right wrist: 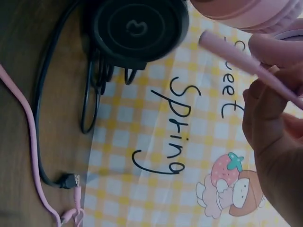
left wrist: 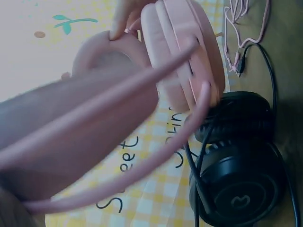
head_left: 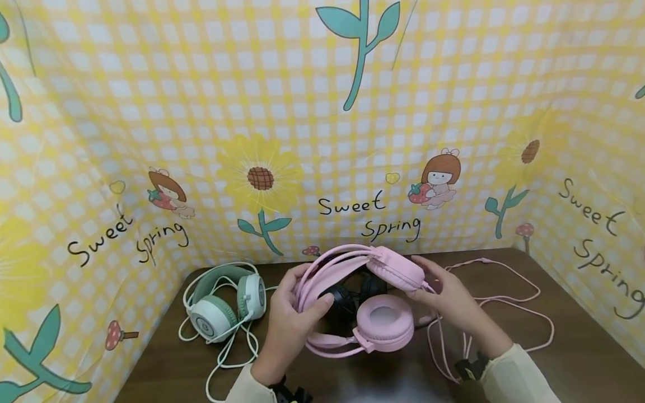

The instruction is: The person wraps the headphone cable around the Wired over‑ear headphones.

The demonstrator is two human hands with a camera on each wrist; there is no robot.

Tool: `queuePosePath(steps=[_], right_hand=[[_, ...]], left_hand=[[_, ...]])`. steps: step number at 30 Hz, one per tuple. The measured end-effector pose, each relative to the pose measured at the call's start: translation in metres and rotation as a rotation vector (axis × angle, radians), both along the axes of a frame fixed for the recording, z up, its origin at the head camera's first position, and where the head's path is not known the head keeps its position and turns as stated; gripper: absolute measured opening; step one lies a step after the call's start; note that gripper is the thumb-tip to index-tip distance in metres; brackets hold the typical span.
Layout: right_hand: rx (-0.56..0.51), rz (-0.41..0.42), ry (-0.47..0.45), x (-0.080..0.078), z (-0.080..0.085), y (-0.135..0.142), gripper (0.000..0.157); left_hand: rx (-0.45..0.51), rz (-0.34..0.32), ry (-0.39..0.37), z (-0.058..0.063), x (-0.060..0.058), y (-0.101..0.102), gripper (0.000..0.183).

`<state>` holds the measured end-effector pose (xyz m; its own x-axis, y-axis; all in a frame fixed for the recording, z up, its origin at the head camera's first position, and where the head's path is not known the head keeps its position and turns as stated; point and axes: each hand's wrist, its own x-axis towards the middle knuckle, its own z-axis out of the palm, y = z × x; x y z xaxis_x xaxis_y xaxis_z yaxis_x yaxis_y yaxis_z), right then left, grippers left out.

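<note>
Pink headphones (head_left: 398, 270) are held up over the table, their ear cups toward the right. At the headband, my left hand (head_left: 291, 319) grips the bands between thumb and fingers. My right hand (head_left: 445, 288) holds the farther ear cup by its outer end, where the pink cable leaves. The nearer ear cup (head_left: 385, 322) hangs with its cushion facing up. In the right wrist view a thin pink rod (right wrist: 232, 54) crosses in front of my right fingers (right wrist: 270, 101). Black headphones (left wrist: 241, 184) lie behind the pink pair, partly hidden by it in the head view.
White and green headphones (head_left: 214, 319) lie on the table's left side with their pale cable looped in front. A pink cable (head_left: 539, 291) spreads over the right side. A black cable end with a plug (right wrist: 68, 180) lies near it. Yellow checked cloth (head_left: 322, 140) walls the back and sides.
</note>
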<state>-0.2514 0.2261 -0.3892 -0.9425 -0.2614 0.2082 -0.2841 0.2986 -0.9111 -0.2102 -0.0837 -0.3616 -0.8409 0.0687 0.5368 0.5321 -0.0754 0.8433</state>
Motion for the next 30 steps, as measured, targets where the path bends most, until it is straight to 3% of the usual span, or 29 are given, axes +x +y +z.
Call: queuePosePath(steps=[3, 8, 11, 15, 22, 26, 30], right_hand=[[-0.019, 0.044, 0.013, -0.001, -0.005, -0.004, 0.069], [-0.024, 0.09, 0.124, 0.0, -0.014, -0.019, 0.051], [-0.122, 0.124, 0.013, 0.007, -0.015, -0.031, 0.049], [-0.175, 0.145, -0.148, 0.014, -0.014, -0.041, 0.058], [-0.122, 0.248, -0.196, 0.019, -0.017, -0.042, 0.059], [-0.049, 0.275, -0.163, 0.017, -0.017, -0.04, 0.054], [0.07, 0.24, -0.117, 0.013, -0.013, -0.037, 0.045]], left_hand=[[0.028, 0.084, 0.037, 0.004, 0.002, 0.002, 0.046], [0.116, 0.207, 0.158, 0.009, 0.012, 0.003, 0.045], [0.178, 0.234, 0.228, 0.01, 0.016, -0.002, 0.044], [0.259, 0.244, 0.272, 0.011, 0.015, -0.009, 0.042], [0.346, 0.265, 0.382, 0.013, 0.009, -0.017, 0.037], [0.323, 0.336, 0.444, 0.016, 0.006, -0.025, 0.036], [0.262, 0.41, 0.502, 0.02, 0.005, -0.031, 0.037]])
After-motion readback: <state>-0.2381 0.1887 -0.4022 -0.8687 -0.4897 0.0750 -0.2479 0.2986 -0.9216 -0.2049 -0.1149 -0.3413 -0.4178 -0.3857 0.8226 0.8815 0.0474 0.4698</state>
